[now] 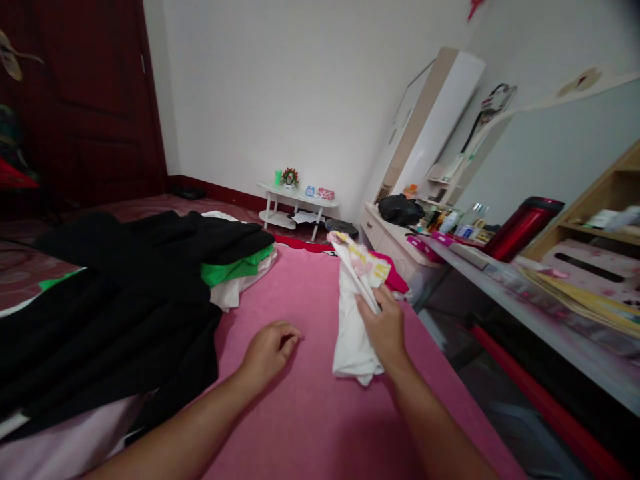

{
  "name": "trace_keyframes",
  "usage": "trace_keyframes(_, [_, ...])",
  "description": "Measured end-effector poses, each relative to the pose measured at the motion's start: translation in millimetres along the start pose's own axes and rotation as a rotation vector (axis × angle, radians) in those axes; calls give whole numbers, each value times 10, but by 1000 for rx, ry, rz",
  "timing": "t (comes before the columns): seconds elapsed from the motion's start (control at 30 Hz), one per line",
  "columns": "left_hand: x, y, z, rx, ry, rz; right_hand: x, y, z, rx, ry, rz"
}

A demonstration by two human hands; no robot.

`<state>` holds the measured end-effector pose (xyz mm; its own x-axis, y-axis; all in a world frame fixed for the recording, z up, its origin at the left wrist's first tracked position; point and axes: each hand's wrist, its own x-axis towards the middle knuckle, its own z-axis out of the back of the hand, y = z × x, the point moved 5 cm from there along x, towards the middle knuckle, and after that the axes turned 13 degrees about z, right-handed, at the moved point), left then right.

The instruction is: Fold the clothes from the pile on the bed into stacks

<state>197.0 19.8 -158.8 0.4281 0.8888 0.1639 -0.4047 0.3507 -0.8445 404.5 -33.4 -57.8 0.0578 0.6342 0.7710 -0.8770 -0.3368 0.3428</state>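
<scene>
My right hand point(387, 323) is closed around the edge of a folded white shirt point(353, 333), with a pink and yellow print at its far end. The shirt stands partly lifted above the pink bedspread point(300, 407). To its left, my left hand point(270, 350) hovers low over the bedspread, fingers curled and thumb close to them, nothing visible in it. Black clothes point(115, 313) are heaped at the left, with a green garment point(237, 265) and pale cloth showing beneath. Bright pink cloth point(393, 272) lies behind the shirt.
A cluttered desk point(530, 293) runs along the right, carrying a red thermos point(525, 227). Beyond it stands a white dresser point(385, 233) with a black bag point(400, 210). A low white table point(295, 193) stands by the far wall. A dark red door point(85, 100) is at left.
</scene>
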Motion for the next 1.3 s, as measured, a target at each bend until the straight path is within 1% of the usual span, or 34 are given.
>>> trace_keyframes(0.03, [8, 6, -22, 23, 8, -8, 188, -57, 68, -80, -16, 32])
trace_keyframes(0.1, [-5, -30, -74, 67, 26, -48, 617, -260, 158, -257, -15, 69])
trace_keyframes(0.2, [-28, -90, -126, 94, 46, -77, 1264, -726, 201, -515, 30, 60])
trace_keyframes(0.27, [-20, -88, -128, 78, 48, -62, 1567, -1099, 154, -598, 147, 0])
trace_keyframes(0.3, [-13, -80, -124, 68, 48, -57, 1642, -1303, 113, -606, 235, -78])
trace_keyframes(0.33, [-5, -70, -119, 60, 47, -54, 1658, -1503, 69, -601, 319, -173])
trace_keyframes(0.37, [2, -61, -115, 53, 48, -50, 1617, -1687, 28, -588, 384, -277])
trace_keyframes(0.4, [8, -52, -111, 48, 48, -46, 1533, -1843, -11, -575, 423, -364])
trace_keyframes(0.43, [13, -46, -109, 44, 49, -40, 1420, -1967, -46, -566, 435, -424])
trace_keyframes(0.5, [18, -41, -108, 46, 53, -24, 1154, -2134, -115, -561, 425, -475])
trace_keyframes(0.57, [20, -49, -111, 57, 51, -12, 897, -2218, -173, -563, 406, -494])
trace_keyframes(0.63, [22, -60, -116, 70, 49, -6, 717, -2229, -206, -587, 359, -497])
trace_keyframes(0.67, [23, -65, -118, 73, 47, -4, 663, -2207, -217, -608, 314, -483])
trace_keyframes(0.73, [24, -69, -123, 71, 45, -4, 604, -2111, -257, -657, 200, -391])
trace_keyframes(0.77, [25, -69, -124, 69, 43, -6, 579, -2050, -315, -667, 179, -315])
trace_keyframes(0.8, [24, -68, -124, 68, 42, -9, 544, -1993, -410, -659, 211, -229])
trace_keyframes(0.83, [23, -66, -124, 69, 40, -12, 489, -1943, -535, -642, 289, -148])
trace_keyframes(0.87, [21, -64, -123, 70, 40, -15, 412, -1907, -674, -624, 394, -93])
trace_keyframes(0.9, [17, -62, -121, 71, 39, -17, 316, -1885, -806, -617, 499, -75])
trace_keyframes(0.93, [13, -60, -118, 73, 37, -20, 216, -1869, -913, -628, 569, -91])
trace_keyframes(0.97, [8, -58, -117, 76, 36, -22, 125, -1850, -987, -657, 593, -132])
trace_keyframes(1.03, [-1, -52, -114, 88, 33, -27, -25, -1783, -1062, -720, 549, -244])
trace_keyframes(1.1, [-8, -45, -112, 107, 27, -31, -142, -1659, -1106, -736, 517, -325])
trace_keyframes(1.17, [-13, -38, -106, 127, 17, -33, -240, -1489, -1145, -722, 547, -348])
trace_keyframes(1.3, [-33, -51, -85, 159, 3, -42, -443, -1094, -1201, -674, 677, -310])
